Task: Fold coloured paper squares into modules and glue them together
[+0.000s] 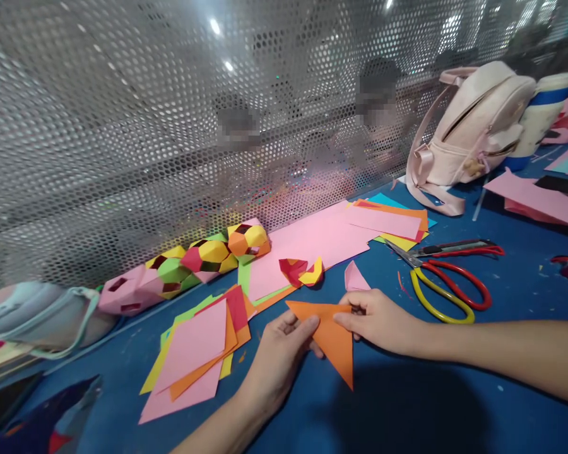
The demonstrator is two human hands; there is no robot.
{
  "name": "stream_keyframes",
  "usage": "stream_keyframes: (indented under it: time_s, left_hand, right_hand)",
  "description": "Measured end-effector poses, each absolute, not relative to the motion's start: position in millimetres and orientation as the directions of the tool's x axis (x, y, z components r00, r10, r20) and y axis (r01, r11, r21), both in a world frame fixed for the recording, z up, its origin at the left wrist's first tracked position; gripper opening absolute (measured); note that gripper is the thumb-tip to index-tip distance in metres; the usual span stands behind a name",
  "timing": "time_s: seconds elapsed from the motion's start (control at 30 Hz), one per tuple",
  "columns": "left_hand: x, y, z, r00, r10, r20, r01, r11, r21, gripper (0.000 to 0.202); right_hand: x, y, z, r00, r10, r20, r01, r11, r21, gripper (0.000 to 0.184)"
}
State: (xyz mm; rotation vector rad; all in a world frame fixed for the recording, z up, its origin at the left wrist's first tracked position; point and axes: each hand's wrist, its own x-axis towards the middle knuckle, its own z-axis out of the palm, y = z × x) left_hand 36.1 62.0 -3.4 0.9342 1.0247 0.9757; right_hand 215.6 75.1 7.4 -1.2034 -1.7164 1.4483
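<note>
Left-hand grip (pixel 280 347): closed, thumb on top, pinching the longest edge of the orange paper triangle (pixel 338 337) near its ten o'clock corner. The triangle lies at three o'clock from this grip, above the desk (pixel 525 284); its long axis runs ten to five o'clock, and the five o'clock corner is unheld. Right-hand grip (pixel 383 318): closed on the one o'clock corner. Both hands touch the sheet; neither is nearer.

Scissors (pixel 413 261) right of paper triangle (pixel 336 334)
</note>
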Motion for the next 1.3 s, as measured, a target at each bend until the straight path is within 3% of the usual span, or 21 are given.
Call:
stream_keyframes:
  time_s: [0.17,0.4,0.6,1.13,1.3]
  left_hand:
    - [37.3,60.7,-3.0,0.133,0.958,-0.254,-0.240,0.280,0.930,0.018]
    - [35.6,58.3,2.1,0.091,0.952,-0.293,-0.306,0.306,0.901,0.020]
    - [34.0,59.4,3.6,0.016,0.970,-0.243,-0.370,0.232,0.900,0.019]
    - [34.2,65.3,0.4,0.145,0.967,-0.210,-0.458,0.253,0.852,0.024]
    - [48.9,46.3,3.9,0.338,0.907,-0.252,-0.177,0.325,0.929,0.022]
  right_hand:
    - [214.4,74.4,3.7,-0.380,0.921,-0.088,0.271,0.019,-0.962,0.025]
    - [214.5,75.4,3.1,-0.380,0.919,-0.105,0.240,-0.011,-0.971,0.024]
    - [215.9,75.8,4.3,-0.399,0.910,-0.109,0.270,0.003,-0.963,0.025]
    - [217.5,74.9,0.1,-0.389,0.917,-0.088,0.296,0.034,-0.955,0.026]
    - [217.3,75.1,1.8,-0.321,0.947,0.007,0.227,0.084,-0.970,0.024]
